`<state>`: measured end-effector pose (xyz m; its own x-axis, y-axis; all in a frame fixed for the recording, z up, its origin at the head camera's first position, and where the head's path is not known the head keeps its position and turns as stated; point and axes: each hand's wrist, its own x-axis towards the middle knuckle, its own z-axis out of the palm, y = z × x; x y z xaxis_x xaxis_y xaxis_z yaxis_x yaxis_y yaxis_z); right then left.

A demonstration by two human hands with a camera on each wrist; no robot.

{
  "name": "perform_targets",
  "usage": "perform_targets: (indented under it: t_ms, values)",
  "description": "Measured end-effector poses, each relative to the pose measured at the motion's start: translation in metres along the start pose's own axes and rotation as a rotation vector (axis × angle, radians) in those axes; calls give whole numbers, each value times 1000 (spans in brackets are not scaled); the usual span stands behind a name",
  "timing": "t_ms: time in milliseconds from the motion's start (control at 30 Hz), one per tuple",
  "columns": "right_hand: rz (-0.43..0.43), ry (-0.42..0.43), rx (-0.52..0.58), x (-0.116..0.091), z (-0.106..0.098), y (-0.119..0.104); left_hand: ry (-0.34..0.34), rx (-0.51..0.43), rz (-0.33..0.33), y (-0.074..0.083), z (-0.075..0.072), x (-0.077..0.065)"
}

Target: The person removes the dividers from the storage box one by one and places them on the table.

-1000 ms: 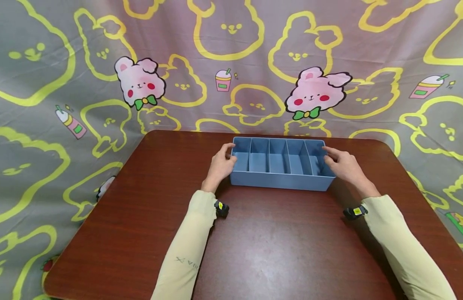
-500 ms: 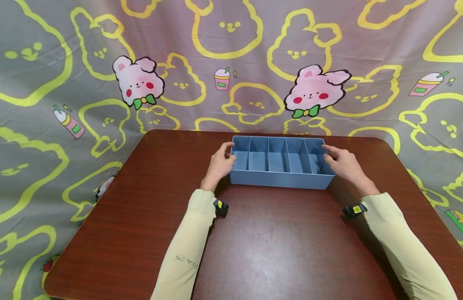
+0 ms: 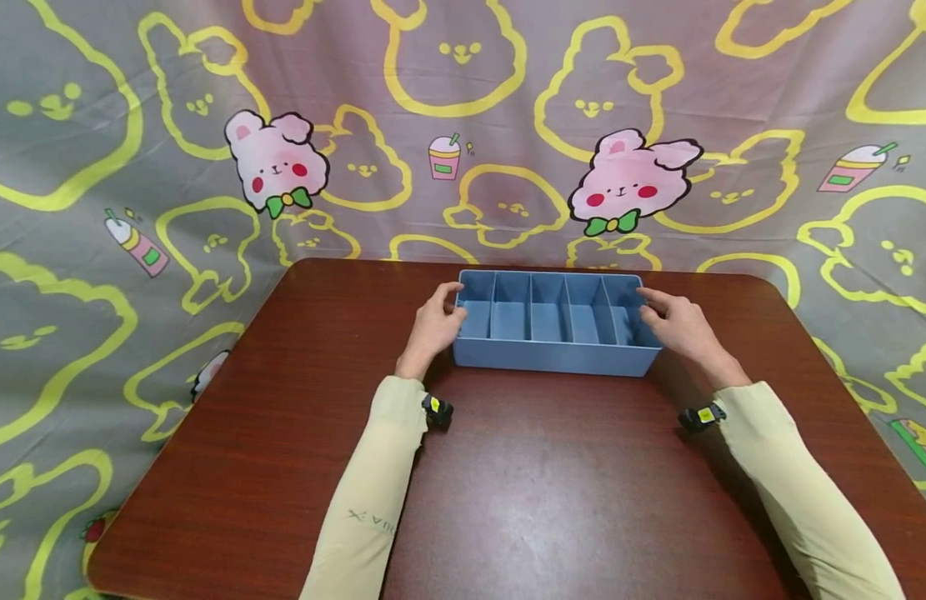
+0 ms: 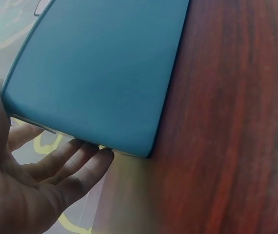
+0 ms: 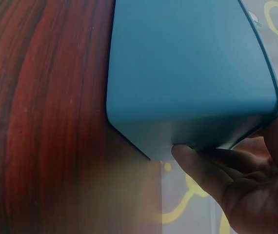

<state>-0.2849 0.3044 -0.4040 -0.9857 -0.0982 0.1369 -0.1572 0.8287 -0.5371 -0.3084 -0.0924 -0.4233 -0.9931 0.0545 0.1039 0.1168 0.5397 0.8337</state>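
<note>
A blue storage box [image 3: 556, 358] split by thin dividers into several compartments sits on the table's far half, its long side facing me. My left hand [image 3: 434, 321] grips its left end, thumb over the rim and fingertips [image 4: 102, 158] against the outer end wall. At the opposite end my right hand [image 3: 680, 327] holds the box the same way, with a fingertip [image 5: 182, 151] pressed to the end wall. No objects show inside the compartments. In both wrist views the smooth front wall fills much of the picture, close along the wood.
The brown wooden table [image 3: 508, 492] has rounded corners. Behind it and on the left hangs a grey curtain [image 3: 372, 67] printed with yellow outlines and pink rabbits, close to the table's back edge. Black wrist cameras [image 3: 437, 412] sit at both cuffs.
Over the last half second the box has shifted slightly to the left, both hands moving along with it. Their hold on its ends looks the same.
</note>
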Motion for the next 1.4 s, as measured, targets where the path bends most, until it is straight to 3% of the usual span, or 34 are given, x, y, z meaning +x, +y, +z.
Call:
perform_targets:
  t_ms: [667,1400]
  values:
    - [-10,-8,0,9,5,-7,3,-15,-40,-3,-9,2]
    - [-7,-25,19,11,9,-10,-6,-37,-35,-9,-16,4]
